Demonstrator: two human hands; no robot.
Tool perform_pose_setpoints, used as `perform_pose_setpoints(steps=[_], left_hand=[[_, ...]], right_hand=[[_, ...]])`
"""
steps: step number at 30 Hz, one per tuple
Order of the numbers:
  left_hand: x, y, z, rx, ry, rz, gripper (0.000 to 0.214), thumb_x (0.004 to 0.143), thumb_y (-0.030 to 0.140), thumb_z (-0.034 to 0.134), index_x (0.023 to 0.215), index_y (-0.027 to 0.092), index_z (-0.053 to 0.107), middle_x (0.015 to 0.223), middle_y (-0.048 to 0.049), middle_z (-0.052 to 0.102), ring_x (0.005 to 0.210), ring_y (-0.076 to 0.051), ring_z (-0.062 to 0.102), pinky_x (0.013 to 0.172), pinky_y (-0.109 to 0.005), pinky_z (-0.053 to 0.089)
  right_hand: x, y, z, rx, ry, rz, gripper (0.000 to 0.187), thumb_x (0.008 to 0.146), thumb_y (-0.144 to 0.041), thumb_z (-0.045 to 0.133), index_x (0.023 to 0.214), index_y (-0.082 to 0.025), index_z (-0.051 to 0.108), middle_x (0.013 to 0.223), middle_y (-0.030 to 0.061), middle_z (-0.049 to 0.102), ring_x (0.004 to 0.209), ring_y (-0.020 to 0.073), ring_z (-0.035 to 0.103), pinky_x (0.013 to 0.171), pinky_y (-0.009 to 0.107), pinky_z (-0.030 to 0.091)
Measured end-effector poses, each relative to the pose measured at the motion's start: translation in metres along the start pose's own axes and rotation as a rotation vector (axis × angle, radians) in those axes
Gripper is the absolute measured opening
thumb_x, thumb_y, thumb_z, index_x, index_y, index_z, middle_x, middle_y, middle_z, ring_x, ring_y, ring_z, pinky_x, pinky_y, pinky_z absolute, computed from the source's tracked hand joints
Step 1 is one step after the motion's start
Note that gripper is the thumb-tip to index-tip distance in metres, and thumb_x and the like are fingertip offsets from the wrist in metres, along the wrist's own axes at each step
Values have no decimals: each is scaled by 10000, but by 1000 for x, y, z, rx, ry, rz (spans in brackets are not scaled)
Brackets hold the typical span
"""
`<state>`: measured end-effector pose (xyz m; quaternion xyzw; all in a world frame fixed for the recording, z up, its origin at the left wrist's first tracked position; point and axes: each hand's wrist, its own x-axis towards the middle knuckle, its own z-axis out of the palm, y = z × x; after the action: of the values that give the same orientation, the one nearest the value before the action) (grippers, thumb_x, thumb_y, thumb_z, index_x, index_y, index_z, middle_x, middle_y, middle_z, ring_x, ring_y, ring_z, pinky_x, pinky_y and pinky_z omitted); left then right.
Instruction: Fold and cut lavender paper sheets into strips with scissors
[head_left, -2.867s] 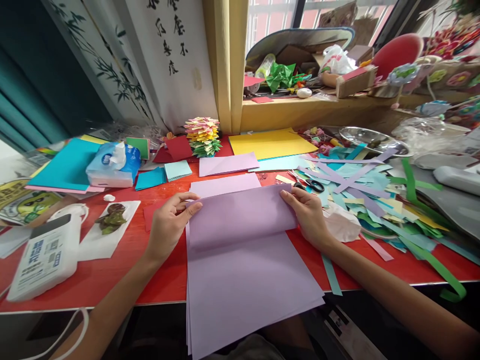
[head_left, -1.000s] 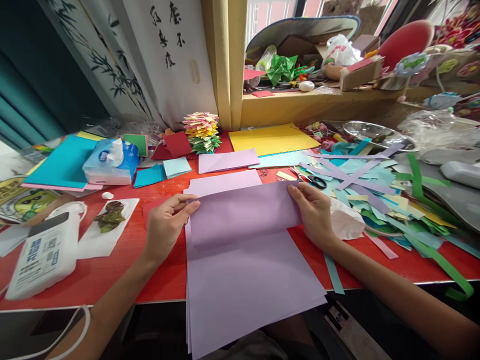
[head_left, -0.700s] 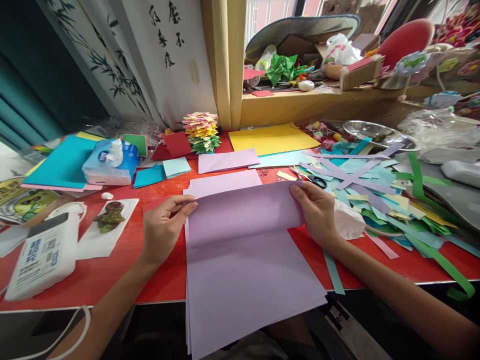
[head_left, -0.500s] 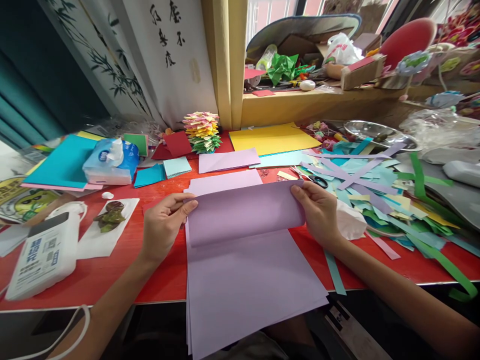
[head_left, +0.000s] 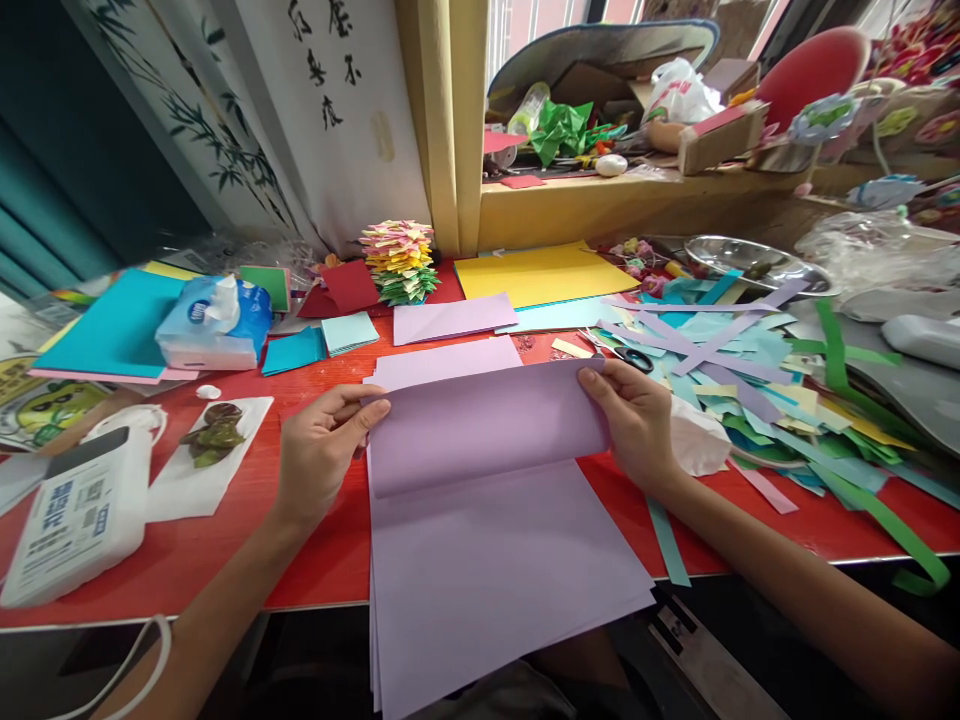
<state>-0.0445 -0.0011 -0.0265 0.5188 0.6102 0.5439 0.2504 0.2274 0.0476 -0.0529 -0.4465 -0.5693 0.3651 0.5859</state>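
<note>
A folded sheet of purple paper [head_left: 487,425] is stretched between my hands, its folded edge raised toward me. My left hand [head_left: 326,450] pinches its left end between thumb and fingers. At the other end, my right hand [head_left: 634,425] grips the upper right corner, thumb in front. Beneath it lies a stack of larger purple sheets [head_left: 502,580], overhanging the table's front edge. Another piece of light purple paper [head_left: 450,362] shows just behind the held sheet. Black-handled scissors [head_left: 634,357] rest just beyond my right hand.
Cut paper strips [head_left: 750,380] heap up on the right, by a metal bowl [head_left: 757,262]. Leftward are a tissue pack [head_left: 214,330], a white device [head_left: 79,515] and a napkin [head_left: 202,480] with scraps. A layered paper tree [head_left: 400,262] and yellow sheets [head_left: 544,275] stand behind.
The whole view has shifted slightly, so things appear a little further left. Both hands keep the same hold on the folded purple paper.
</note>
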Motion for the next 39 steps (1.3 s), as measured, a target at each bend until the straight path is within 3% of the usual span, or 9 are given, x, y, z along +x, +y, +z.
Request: perform_pose_setpoints(steps=[16,28,39], left_hand=[[-1,2,0,-16,26,8,169,673,284,679,818,197,662,551,41,535,463,-68,401,419,-195,339],[0,-1,-2,-37,29,53,111,681,239,671,785,201,665,577,36,563,444,-56,401,392,-183,335],[1,0,-1,-33,29,33,138,680,277,677,792,199,660,580,37,550,458,-57,392,403,-188,325]], right_hand=[[0,2,0,-4,-13,-23,179,783,-375,596,689,-223,590,581,-21,423,513,107,346,429,245,254],[0,4,-2,4,-16,-40,139,779,-365,608,749,-231,619,634,-7,483,548,117,412,441,246,293],[0,2,0,-61,-28,-42,226,773,-448,576,744,-224,566,634,-1,486,554,135,433,448,259,294]])
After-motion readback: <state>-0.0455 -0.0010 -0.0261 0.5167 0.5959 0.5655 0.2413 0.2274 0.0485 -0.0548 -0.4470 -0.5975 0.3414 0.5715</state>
